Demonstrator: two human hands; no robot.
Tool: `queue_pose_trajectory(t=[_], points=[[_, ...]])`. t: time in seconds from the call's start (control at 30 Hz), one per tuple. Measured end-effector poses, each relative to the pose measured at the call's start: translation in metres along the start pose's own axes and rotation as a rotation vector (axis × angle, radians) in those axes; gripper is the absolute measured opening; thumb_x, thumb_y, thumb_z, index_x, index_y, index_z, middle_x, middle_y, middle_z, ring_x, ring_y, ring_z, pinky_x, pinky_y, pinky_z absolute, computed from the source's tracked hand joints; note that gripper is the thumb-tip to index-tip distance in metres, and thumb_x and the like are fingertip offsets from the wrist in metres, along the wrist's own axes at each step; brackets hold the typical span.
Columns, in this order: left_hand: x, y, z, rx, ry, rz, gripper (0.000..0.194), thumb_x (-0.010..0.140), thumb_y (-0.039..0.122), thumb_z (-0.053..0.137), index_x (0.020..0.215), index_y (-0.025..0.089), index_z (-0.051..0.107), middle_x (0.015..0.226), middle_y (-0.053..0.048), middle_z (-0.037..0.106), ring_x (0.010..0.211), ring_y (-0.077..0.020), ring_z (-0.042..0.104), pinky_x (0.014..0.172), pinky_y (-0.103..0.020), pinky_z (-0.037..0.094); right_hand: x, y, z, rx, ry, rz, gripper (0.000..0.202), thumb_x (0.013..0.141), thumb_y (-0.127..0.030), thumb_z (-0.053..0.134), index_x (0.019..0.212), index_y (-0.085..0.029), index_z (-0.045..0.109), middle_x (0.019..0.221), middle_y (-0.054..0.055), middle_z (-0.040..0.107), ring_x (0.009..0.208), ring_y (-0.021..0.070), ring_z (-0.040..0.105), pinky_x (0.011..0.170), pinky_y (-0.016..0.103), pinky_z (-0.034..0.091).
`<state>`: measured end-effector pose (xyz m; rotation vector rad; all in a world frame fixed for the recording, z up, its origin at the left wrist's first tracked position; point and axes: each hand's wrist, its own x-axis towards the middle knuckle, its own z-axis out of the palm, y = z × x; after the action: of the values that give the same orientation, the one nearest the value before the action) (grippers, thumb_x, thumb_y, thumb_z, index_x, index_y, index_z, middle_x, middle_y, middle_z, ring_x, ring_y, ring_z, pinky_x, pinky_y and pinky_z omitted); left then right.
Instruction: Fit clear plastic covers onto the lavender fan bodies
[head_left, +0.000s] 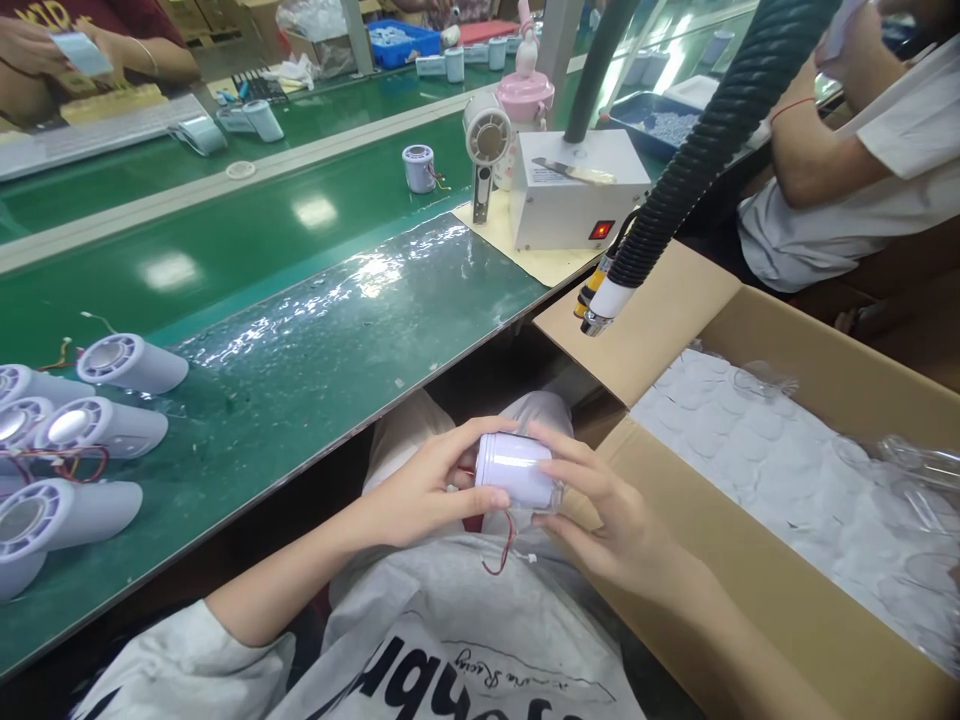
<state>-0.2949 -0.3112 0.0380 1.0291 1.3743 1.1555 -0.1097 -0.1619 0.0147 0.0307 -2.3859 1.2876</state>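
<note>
Above my lap is a pale lilac cylindrical fan housing (516,468), lying on its side. A red and dark wire lead (508,550) with a small white plug hangs below it. My left hand (424,485) grips the left end between thumb and fingers. My right hand (600,500) has its fingers curled round the right end, where a clear plastic edge (556,494) shows. Part of that end is hidden by the fingers. Several similar housings (133,363) lie on the bench at left, some with wires.
An open carton (750,540) at right holds white round pieces and clear plastic covers. A black ribbed hose (675,180) hangs over it. Behind stand a grey box with a red switch (577,190), a handheld fan (486,150) and one housing (420,170). Co-workers sit at both sides.
</note>
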Motion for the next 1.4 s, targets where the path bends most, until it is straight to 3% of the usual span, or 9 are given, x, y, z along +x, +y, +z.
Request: queue_pose_trajectory(t=[0.27, 0.4, 0.6, 0.73, 0.83, 1.0, 1.13, 1.27, 1.4], points=[[0.000, -0.006, -0.006, -0.080, -0.139, 0.039, 0.081, 0.076, 0.026, 0.077, 0.146, 0.036, 0.037, 0.143, -0.009, 0.049, 0.122, -0.0262, 0.056, 0.101, -0.041, 0.049, -0.001, -0.002, 0.003, 0.724, -0.009, 0.494, 0.051, 0.085, -0.042, 0.072, 0.132, -0.035, 0.055, 0.123, 0.006, 0.065, 0.097, 0.0247, 0.069, 0.080, 0.037, 0.060], [-0.001, -0.010, -0.005, -0.121, -0.143, 0.020, 0.080, 0.078, 0.022, 0.074, 0.146, 0.038, 0.035, 0.148, -0.009, 0.045, 0.127, -0.0275, 0.054, 0.100, -0.039, 0.050, -0.001, -0.003, 0.004, 0.613, 0.028, 0.458, 0.049, 0.079, -0.036, 0.079, 0.125, -0.040, 0.063, 0.119, 0.001, 0.068, 0.086, 0.0212, 0.071, 0.075, 0.034, 0.061], [-0.001, -0.013, 0.002, -0.124, -0.133, 0.071, 0.082, 0.078, 0.015, 0.074, 0.144, 0.045, 0.035, 0.150, -0.007, 0.044, 0.117, -0.0229, 0.062, 0.095, -0.034, 0.054, -0.003, -0.002, 0.002, 0.300, 0.040, 0.277, 0.053, 0.080, -0.028, 0.079, 0.128, -0.043, 0.061, 0.134, 0.000, 0.061, 0.117, 0.0276, 0.061, 0.092, 0.039, 0.056], [-0.001, -0.015, 0.002, -0.100, -0.122, 0.195, 0.089, 0.074, 0.010, 0.077, 0.143, 0.049, 0.035, 0.155, -0.001, 0.038, 0.137, -0.0248, 0.045, 0.105, -0.035, 0.047, -0.005, -0.008, -0.001, 0.207, 0.043, 0.247, 0.067, 0.077, -0.024, 0.081, 0.135, -0.042, 0.053, 0.138, 0.000, 0.058, 0.122, 0.0276, 0.058, 0.101, 0.041, 0.052], [-0.001, -0.012, -0.001, -0.078, -0.126, 0.251, 0.092, 0.072, 0.009, 0.077, 0.145, 0.044, 0.033, 0.154, -0.004, 0.040, 0.139, -0.0261, 0.042, 0.110, -0.039, 0.043, -0.006, -0.015, -0.002, 0.202, 0.067, 0.254, 0.075, 0.076, -0.020, 0.081, 0.139, -0.041, 0.047, 0.136, -0.001, 0.060, 0.121, 0.0250, 0.060, 0.099, 0.036, 0.054], [0.000, -0.006, 0.001, -0.006, -0.069, 0.248, 0.092, 0.061, 0.021, 0.087, 0.141, 0.037, 0.045, 0.146, -0.006, 0.049, 0.133, -0.0293, 0.047, 0.112, -0.043, 0.040, -0.007, -0.012, 0.001, 0.215, 0.093, 0.238, 0.065, 0.077, -0.015, 0.080, 0.132, -0.037, 0.053, 0.137, 0.001, 0.058, 0.129, 0.0263, 0.052, 0.108, 0.043, 0.045], [0.032, -0.018, 0.001, -0.052, -0.019, 0.147, 0.086, 0.064, 0.022, 0.086, 0.139, 0.032, 0.046, 0.145, -0.010, 0.048, 0.127, -0.0290, 0.052, 0.106, -0.041, 0.045, 0.000, 0.018, 0.002, 0.438, 0.190, 0.306, 0.056, 0.076, -0.018, 0.081, 0.125, -0.035, 0.059, 0.138, 0.003, 0.057, 0.128, 0.0255, 0.053, 0.101, 0.039, 0.051], [0.100, -0.034, -0.009, -0.234, -0.007, 0.124, 0.082, 0.060, 0.016, 0.087, 0.133, 0.024, 0.052, 0.142, -0.013, 0.049, 0.123, -0.0286, 0.055, 0.103, -0.040, 0.047, 0.020, 0.071, -0.014, 0.604, 0.339, 0.355, 0.054, 0.072, -0.025, 0.085, 0.120, -0.030, 0.061, 0.140, 0.007, 0.054, 0.129, 0.0269, 0.050, 0.104, 0.043, 0.047], [0.164, -0.030, -0.021, -0.235, -0.017, 0.193, 0.081, 0.058, 0.017, 0.088, 0.130, 0.020, 0.052, 0.132, -0.015, 0.056, 0.118, -0.0295, 0.058, 0.100, -0.045, 0.048, 0.047, 0.115, -0.041, 0.576, 0.387, 0.265, 0.059, 0.069, -0.035, 0.086, 0.120, -0.028, 0.059, 0.130, 0.009, 0.061, 0.118, 0.0281, 0.059, 0.097, 0.044, 0.052]])
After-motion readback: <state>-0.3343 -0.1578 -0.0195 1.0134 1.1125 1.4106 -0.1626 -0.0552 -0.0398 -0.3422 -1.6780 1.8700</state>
